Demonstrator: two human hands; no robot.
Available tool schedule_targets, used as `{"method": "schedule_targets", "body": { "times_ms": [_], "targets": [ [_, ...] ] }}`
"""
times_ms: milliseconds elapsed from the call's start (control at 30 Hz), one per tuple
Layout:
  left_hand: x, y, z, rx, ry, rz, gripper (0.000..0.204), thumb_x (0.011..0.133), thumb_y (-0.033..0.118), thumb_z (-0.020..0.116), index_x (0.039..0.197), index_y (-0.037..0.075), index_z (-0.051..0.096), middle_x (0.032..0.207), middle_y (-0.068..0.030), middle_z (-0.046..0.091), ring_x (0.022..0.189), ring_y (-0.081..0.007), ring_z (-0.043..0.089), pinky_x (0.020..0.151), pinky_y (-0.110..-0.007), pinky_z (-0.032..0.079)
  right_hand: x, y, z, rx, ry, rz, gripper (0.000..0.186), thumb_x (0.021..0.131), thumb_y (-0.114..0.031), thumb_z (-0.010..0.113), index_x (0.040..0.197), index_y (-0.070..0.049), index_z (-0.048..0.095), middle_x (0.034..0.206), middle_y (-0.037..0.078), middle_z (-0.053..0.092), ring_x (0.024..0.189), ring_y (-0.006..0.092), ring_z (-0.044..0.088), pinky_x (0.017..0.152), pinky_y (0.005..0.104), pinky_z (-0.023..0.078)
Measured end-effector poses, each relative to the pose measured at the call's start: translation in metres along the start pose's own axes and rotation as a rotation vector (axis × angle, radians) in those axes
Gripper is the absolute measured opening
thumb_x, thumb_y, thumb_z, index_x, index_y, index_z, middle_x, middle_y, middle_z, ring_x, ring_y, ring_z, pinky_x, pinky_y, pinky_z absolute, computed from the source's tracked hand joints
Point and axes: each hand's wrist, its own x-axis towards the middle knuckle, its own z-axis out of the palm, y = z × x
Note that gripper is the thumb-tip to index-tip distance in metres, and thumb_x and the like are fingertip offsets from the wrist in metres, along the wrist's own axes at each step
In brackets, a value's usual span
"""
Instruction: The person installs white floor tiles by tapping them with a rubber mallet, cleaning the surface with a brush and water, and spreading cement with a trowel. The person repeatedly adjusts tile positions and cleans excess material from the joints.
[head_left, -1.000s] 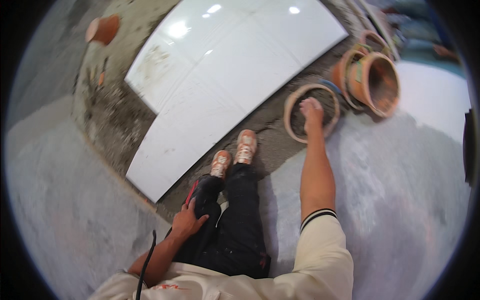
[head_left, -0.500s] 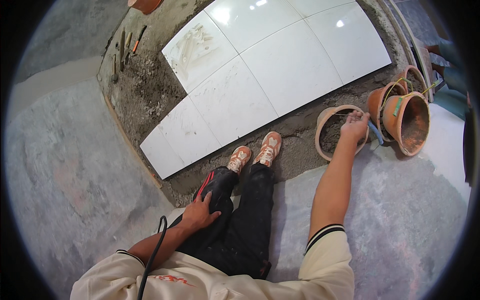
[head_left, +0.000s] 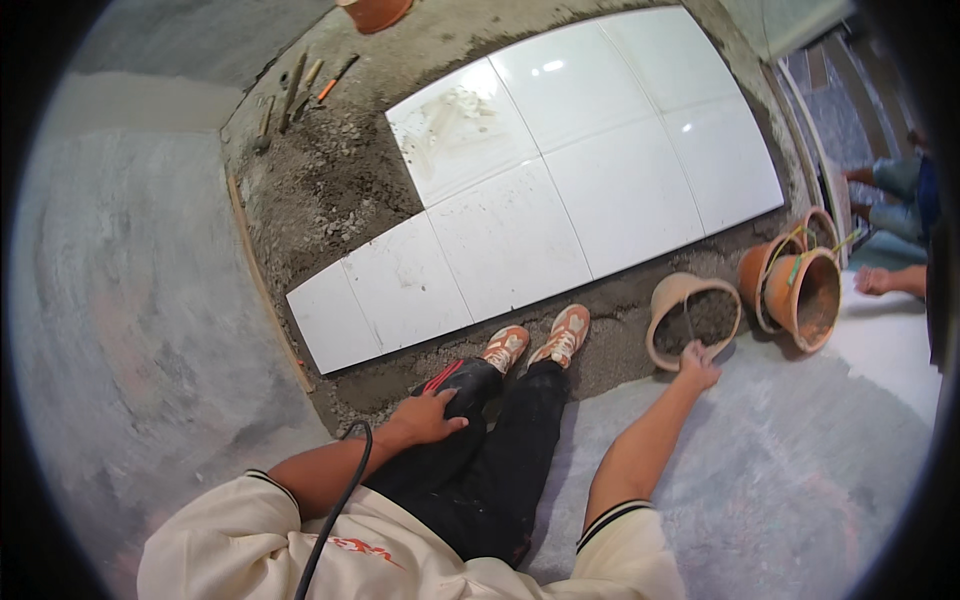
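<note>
My right hand (head_left: 699, 366) is closed around the thin wire handle (head_left: 689, 318) of an orange bucket (head_left: 664, 297), at the bucket's near rim. Grey mortar or wet sand (head_left: 713, 316) lies inside that bucket, which leans a little towards me. My left hand (head_left: 428, 417) rests on my left leg near the knee, its fingers stretched out and holding nothing. Both my shoes stand on the grey mortar strip along the near edge of the white tiles (head_left: 515, 240).
Orange buckets (head_left: 806, 300) cluster at the right, beside another person's hand (head_left: 876, 281). Hand tools, including an orange-handled one (head_left: 327, 90), lie on rough mortar (head_left: 350, 185) at the far left. A wooden strip (head_left: 262, 278) edges the mortar. Another bucket (head_left: 376, 12) stands at the back.
My right hand has come nearer to me with the handle, and the bucket's tilt has changed. Another person's hand has appeared at the right. The whole view has shifted; my left hand stays on my leg.
</note>
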Motion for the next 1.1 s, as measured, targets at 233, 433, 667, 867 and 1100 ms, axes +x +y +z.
{"method": "schedule_targets", "body": {
  "times_ms": [233, 433, 667, 867, 1100],
  "targets": [
    [-0.014, -0.159, 0.006, -0.342, 0.257, -0.035, 0.057, 0.097, 0.042, 0.065, 0.138, 0.003, 0.061, 0.12, -0.023, 0.071, 0.107, -0.0352, 0.072, 0.095, -0.046, 0.055, -0.116, 0.01, -0.118, -0.256, -0.007, -0.077, 0.038, 0.107, -0.04, 0.051, 0.081, -0.015, 0.042, 0.074, 0.004, 0.041, 0.065, 0.0227, 0.042, 0.076, 0.047, 0.044],
    [-0.026, -0.232, 0.037, -0.338, 0.242, -0.235, 0.055, 0.098, 0.039, 0.067, 0.135, -0.001, 0.062, 0.108, -0.02, 0.075, 0.098, -0.0334, 0.074, 0.086, -0.044, 0.057, -0.171, 0.078, -0.164, -0.459, 0.01, 0.047, 0.036, 0.103, -0.035, 0.059, 0.081, -0.015, 0.038, 0.066, 0.0, 0.027, 0.058, 0.019, 0.034, 0.065, 0.0383, 0.034],
    [-0.02, -0.199, 0.089, -0.86, -0.008, -0.193, 0.054, 0.099, 0.042, 0.066, 0.137, 0.004, 0.062, 0.12, -0.0191, 0.071, 0.114, -0.0316, 0.068, 0.099, -0.041, 0.051, -0.213, 0.105, -0.264, -0.625, 0.063, 0.07, 0.026, 0.103, -0.033, 0.056, 0.089, -0.017, 0.041, 0.065, -0.001, 0.026, 0.058, 0.0188, 0.033, 0.067, 0.0357, 0.035],
    [-0.026, -0.187, 0.077, -0.69, -0.177, 0.072, 0.055, 0.105, 0.044, 0.058, 0.147, 0.009, 0.056, 0.134, -0.0218, 0.066, 0.126, -0.0341, 0.062, 0.108, -0.041, 0.046, -0.195, 0.092, -0.251, -0.712, 0.018, 0.177, 0.029, 0.106, -0.036, 0.051, 0.087, -0.018, 0.039, 0.061, -0.002, 0.03, 0.058, 0.0183, 0.032, 0.073, 0.0389, 0.038],
    [-0.04, -0.183, 0.06, -0.678, -0.403, 0.071, 0.066, 0.108, 0.051, 0.048, 0.16, 0.012, 0.04, 0.163, -0.0182, 0.041, 0.15, -0.0312, 0.039, 0.125, -0.04, 0.027, -0.205, 0.092, -0.26, -0.658, 0.057, 0.186, 0.037, 0.11, -0.041, 0.048, 0.081, -0.017, 0.04, 0.064, -0.001, 0.034, 0.062, 0.0188, 0.038, 0.074, 0.0392, 0.04]
  ]
}}
